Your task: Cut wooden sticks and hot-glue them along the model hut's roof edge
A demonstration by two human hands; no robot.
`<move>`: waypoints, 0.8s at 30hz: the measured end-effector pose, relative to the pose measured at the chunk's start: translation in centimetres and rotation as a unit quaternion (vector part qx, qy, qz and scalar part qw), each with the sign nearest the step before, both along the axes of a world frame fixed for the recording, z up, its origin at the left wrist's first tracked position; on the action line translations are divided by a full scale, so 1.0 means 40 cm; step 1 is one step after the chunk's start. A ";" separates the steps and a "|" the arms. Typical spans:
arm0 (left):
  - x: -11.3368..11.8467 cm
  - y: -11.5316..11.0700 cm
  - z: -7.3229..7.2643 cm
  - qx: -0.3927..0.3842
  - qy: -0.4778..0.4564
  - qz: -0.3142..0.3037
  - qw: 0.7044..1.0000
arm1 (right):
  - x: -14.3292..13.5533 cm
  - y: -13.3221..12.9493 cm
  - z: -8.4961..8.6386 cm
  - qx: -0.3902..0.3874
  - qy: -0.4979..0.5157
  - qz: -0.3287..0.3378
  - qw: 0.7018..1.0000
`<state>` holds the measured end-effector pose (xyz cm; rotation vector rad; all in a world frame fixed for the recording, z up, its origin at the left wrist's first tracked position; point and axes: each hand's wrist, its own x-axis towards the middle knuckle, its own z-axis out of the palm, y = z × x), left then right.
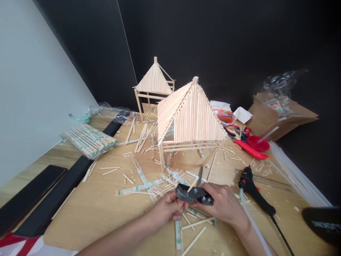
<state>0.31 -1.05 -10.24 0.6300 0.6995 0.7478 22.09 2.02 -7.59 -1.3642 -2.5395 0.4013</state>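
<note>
My right hand (222, 202) grips a dark hand cutter (195, 193) with rivets on its side. A thin wooden stick (193, 185) lies across the cutter's jaw, slanting up to the right. Just left of the tool, my left hand (170, 207) is closed, its fingertips pinched at the stick's lower end, which is partly hidden. Behind both hands stands a small house model (197, 117) built of sticks, with a pitched roof on thin legs. Loose sticks and paper chopstick sleeves (151, 185) lie around my hands.
A second stick house (154, 80) stands farther back. On the left lies a bundle of wrapped chopsticks (90, 140) near a black bar (64, 192). To the right are a glue gun (252, 192) with its cord, a red dish (258, 143), clear glue sticks (298, 174) and a paper bag (279, 117).
</note>
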 end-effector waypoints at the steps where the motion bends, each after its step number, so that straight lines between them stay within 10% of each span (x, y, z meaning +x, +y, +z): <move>1: 0.001 -0.001 -0.001 -0.003 -0.002 -0.002 1.000 | 0.000 0.001 -0.001 0.001 -0.002 -0.001 1.000; 24: -0.010 0.027 0.022 -0.049 0.063 0.102 0.992 | -0.007 0.023 -0.013 0.083 0.055 -0.084 0.991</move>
